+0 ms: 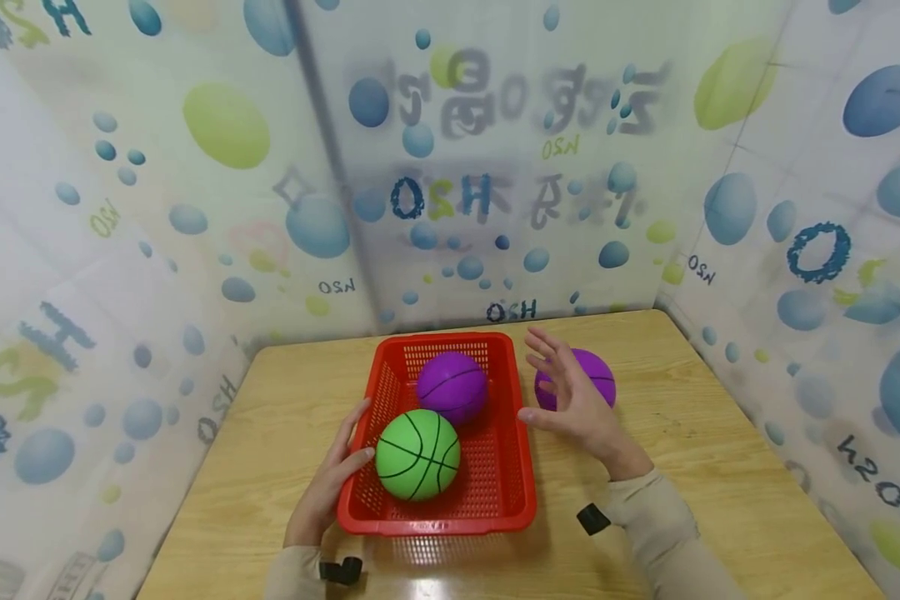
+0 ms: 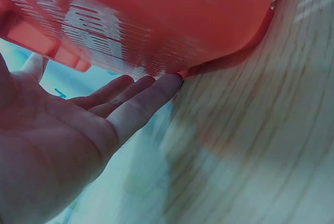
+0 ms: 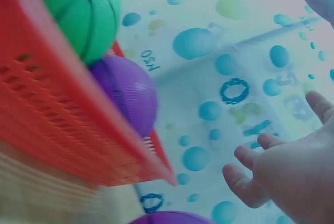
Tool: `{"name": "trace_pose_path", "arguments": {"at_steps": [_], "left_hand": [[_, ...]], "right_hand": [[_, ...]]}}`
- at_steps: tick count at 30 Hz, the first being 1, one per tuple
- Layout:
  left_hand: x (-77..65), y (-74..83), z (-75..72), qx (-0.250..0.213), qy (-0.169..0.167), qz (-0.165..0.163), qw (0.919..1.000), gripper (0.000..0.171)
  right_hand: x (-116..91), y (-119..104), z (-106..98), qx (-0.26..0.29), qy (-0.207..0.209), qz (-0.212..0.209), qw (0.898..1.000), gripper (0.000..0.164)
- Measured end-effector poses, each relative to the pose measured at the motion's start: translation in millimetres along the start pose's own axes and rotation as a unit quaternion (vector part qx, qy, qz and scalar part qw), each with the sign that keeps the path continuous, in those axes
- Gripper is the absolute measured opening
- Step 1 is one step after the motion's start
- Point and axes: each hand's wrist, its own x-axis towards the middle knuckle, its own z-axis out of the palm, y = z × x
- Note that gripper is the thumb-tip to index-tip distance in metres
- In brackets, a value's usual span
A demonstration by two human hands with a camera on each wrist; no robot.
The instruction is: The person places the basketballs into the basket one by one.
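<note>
A red plastic basket [image 1: 438, 527] with perforated walls stands on the table. Inside it lie a green ball [image 1: 417, 455] with black lines, toward the near left, and a purple ball [image 1: 452, 385] behind it. My left hand [image 1: 322, 492] is at the basket's left side, thumb by the rim close to the green ball; the left wrist view shows its fingers [image 2: 138, 112] extended along the outer wall. To the right of the basket, my right hand [image 1: 581, 408] is raised with fingers spread, holding nothing. It partly covers a second purple ball [image 1: 602, 377] on the table.
The wooden table [image 1: 682, 408] extends to both sides of the basket. Printed curtains [image 1: 510, 92] with blue and green spots enclose the back, left and right. Black wrist pieces [image 1: 592, 518] show at both sleeves.
</note>
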Motion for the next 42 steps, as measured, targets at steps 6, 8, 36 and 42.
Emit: {"name": "trace_pose_path", "arguments": {"at_steps": [6,8,36,42], "left_hand": [[0.8,-0.2,0.1,-0.006,0.003,-0.001,1.0000,0.076],[0.9,0.1,0.2,-0.006,0.003,0.001,1.0000,0.076],[0.1,0.3,0.9,-0.014,0.014,-0.031,0.9993,0.075],[-0.1,0.3,0.8,-0.017,0.015,-0.030,0.9993,0.075]], "right_hand": [[19,-23,-18,-0.007,0.012,-0.020,1.000,0.114],[25,-33,-24,-0.011,0.018,-0.027,0.999,0.117],[45,-73,-92,0.022,0.103,0.023,0.994,0.110],[37,-47,-99,0.016,0.107,0.058,0.992,0.110]]}}
